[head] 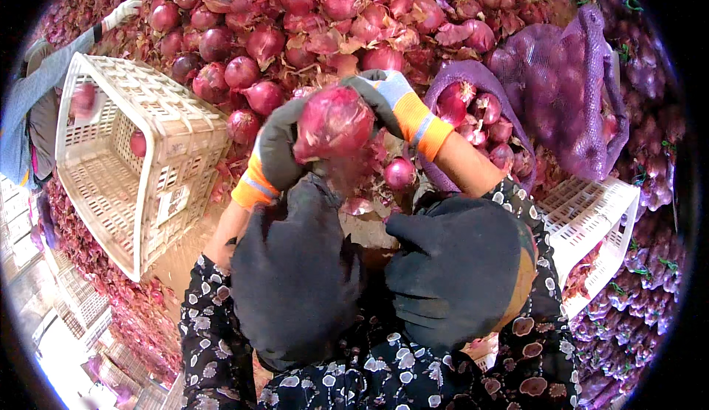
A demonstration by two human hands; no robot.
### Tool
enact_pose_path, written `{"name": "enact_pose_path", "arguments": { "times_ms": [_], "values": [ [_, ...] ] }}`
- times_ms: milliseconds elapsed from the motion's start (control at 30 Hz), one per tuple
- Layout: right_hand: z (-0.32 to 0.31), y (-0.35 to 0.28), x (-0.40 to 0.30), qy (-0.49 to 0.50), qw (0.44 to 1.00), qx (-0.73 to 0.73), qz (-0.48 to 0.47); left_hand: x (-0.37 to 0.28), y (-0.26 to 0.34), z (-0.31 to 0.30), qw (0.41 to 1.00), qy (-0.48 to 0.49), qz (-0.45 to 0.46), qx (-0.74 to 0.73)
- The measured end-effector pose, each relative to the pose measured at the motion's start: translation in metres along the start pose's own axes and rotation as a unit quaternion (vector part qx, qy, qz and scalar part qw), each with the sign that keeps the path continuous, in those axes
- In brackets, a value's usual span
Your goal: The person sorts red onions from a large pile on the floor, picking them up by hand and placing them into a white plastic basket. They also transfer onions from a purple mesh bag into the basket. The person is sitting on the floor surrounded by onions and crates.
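Note:
Between my two gloved hands is a large red onion (337,117) with loose, peeling skin. My left hand (279,147), in a dark-palmed glove with an orange cuff, grips its left side. My right hand (385,100), gloved alike, holds its upper right side. Below the onion, loose skins and a smaller red onion (399,173) lie between my knees. A big heap of red onions (266,42) rises just beyond my hands. Close to my right forearm, an open purple mesh bag (437,180) holds several red onions.
A white plastic crate (183,116) lies on its side at left, onions at its opening. Past it, a co-worker's gloved hand (123,12) reaches to the heap. At right are a filled purple mesh bag (545,89), another white crate (592,205) and stacked onion bags (653,299).

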State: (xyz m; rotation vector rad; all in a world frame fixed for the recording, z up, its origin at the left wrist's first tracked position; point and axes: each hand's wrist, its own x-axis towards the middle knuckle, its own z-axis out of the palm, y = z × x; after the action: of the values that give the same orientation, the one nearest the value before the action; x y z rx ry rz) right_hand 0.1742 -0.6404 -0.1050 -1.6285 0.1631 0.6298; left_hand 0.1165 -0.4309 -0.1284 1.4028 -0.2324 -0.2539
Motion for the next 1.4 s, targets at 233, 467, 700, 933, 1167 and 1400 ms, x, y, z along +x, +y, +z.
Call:
{"name": "enact_pose_path", "arguments": {
  "times_ms": [233, 467, 700, 933, 1167, 1400],
  "values": [
    [0.018, -0.009, -0.008, -0.010, 0.986, 0.104, -0.130, 0.008, 0.019, -0.002, 0.994, -0.005, -0.010, -0.111],
    [0.010, -0.034, -0.016, -0.145, 0.980, 0.132, 0.004, 0.016, 0.002, -0.016, 0.929, 0.089, -0.235, -0.271],
    [-0.009, -0.013, -0.042, -0.148, 0.958, 0.234, -0.072, 0.043, 0.058, 0.011, 0.932, -0.135, 0.082, 0.325],
    [-0.100, -0.037, -0.150, -0.007, 0.895, 0.403, -0.190, 0.046, 0.124, 0.076, 0.953, -0.109, -0.274, -0.069],
    [-0.284, -0.054, -0.221, 0.446, 0.793, 0.049, -0.411, 0.037, 0.105, 0.064, 0.925, -0.082, -0.369, -0.037],
    [-0.392, 0.006, -0.159, 0.512, 0.525, -0.659, 0.167, 0.044, 0.092, 0.062, 0.935, -0.058, -0.346, -0.054]
  ]
}}
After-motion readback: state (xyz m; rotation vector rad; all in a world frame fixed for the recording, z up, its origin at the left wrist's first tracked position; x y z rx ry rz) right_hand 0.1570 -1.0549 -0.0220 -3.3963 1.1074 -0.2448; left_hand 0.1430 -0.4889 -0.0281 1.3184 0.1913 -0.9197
